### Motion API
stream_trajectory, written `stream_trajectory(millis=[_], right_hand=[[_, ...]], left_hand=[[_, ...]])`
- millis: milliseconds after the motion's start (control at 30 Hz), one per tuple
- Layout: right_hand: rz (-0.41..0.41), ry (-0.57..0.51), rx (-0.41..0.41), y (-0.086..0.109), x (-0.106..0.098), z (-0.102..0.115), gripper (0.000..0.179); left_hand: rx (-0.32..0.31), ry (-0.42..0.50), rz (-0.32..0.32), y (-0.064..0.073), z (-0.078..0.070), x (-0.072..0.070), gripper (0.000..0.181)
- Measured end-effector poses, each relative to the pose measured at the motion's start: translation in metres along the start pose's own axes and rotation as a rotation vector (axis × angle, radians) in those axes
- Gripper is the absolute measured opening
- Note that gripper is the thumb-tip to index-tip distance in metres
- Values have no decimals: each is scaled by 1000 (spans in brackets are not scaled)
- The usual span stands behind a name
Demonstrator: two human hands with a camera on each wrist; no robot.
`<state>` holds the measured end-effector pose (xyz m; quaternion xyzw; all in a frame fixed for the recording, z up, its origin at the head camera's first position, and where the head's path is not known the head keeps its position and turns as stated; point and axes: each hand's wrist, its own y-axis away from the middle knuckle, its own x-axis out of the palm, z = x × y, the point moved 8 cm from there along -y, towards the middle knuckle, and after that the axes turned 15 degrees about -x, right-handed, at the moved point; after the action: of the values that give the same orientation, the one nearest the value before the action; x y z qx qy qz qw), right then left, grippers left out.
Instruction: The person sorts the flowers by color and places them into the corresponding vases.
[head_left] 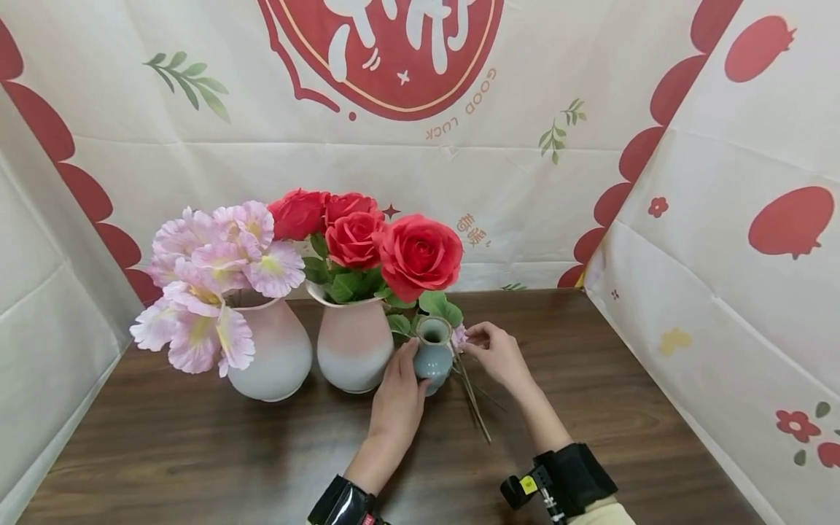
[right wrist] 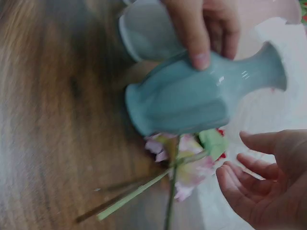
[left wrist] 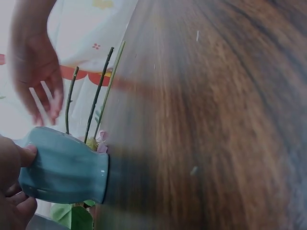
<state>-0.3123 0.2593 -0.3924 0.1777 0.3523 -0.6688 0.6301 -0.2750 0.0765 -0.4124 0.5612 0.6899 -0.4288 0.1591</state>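
My left hand (head_left: 396, 405) grips a small glazed blue-green vase (head_left: 434, 364), thumb on one side and fingers on the other. It stands upright on the table with its mouth facing up. Just right of the vase, my right hand (head_left: 504, 357) hovers with bent, parted fingers; the right wrist view shows nothing between them. Behind the vase lies a pale pink flower (right wrist: 194, 175), partly hidden by it. Several bare stems (head_left: 475, 405) point toward me, and in the left wrist view these stems (left wrist: 98, 93) show beyond the vase.
To the left stands a pink-and-white vase (head_left: 354, 346) of red roses (head_left: 420, 255) with green leaves. Farther left is a similar vase (head_left: 272, 354) with large pale pink flowers (head_left: 213, 313). A printed cloth (head_left: 394, 171) hangs along the table's (head_left: 197, 452) back and sides.
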Motion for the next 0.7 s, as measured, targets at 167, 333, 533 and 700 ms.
stream_trajectory(millis=[167, 333, 533, 700], right_hand=[[67, -15, 117, 6, 12, -22, 28], [89, -52, 158, 8, 21, -30, 20], [76, -145, 178, 7, 18, -27, 16], [70, -193, 155, 6, 8, -23, 18]], left_hand=[[-9, 9, 23, 1, 0, 4, 65], [0, -9, 5, 3, -1, 7, 65], [-2, -1, -6, 3, 1, 6, 64], [-7, 11, -3, 2, 2, 4, 65]])
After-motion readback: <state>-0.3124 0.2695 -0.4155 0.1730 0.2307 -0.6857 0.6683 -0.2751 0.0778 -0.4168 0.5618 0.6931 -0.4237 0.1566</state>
